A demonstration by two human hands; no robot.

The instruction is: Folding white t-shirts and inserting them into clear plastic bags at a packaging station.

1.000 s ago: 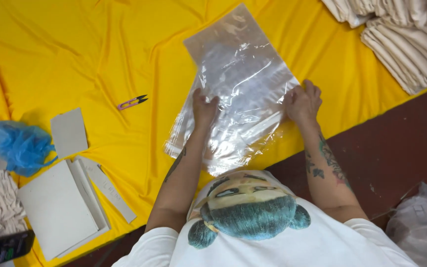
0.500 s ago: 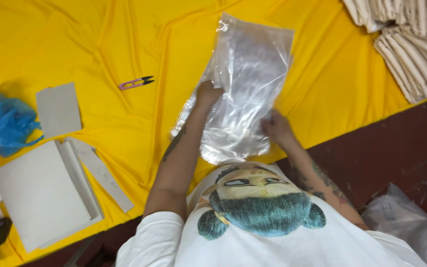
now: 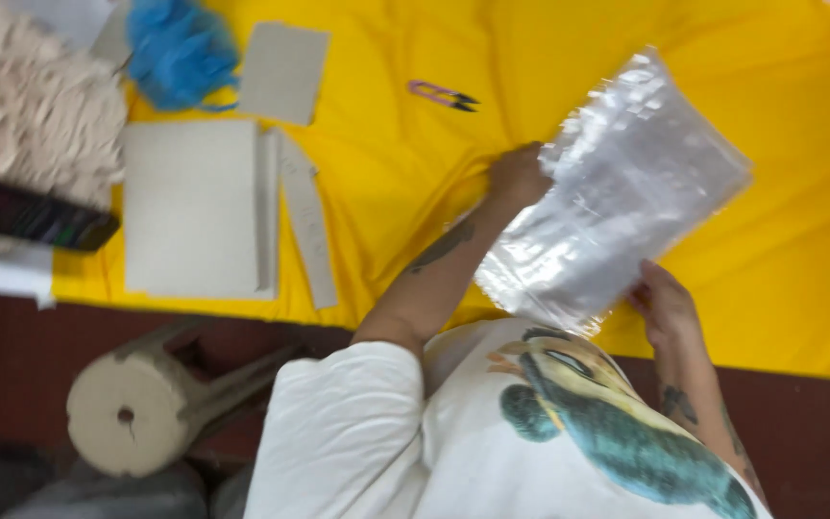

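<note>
the right hand (image 3: 663, 306) closes its grip on the near corner of the clear plastic bags (image 3: 617, 192); the left hand (image 3: 517, 176) pinches their left edge. the bags are lifted a little above the yellow cloth (image 3: 386, 173) on the surface. they look light, soft and slippery, so edges are the best hold. left of the bags lie small scissors (image 3: 444, 94) and grey cardboard sheets (image 3: 194, 207).

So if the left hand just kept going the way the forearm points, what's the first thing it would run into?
The left hand, which holds the edge of the clear plastic bag, points up and to the right across the yellow cloth. That bag lies first in its line, already touching. Beyond it only cloth shows, though depth is unclear.
</note>
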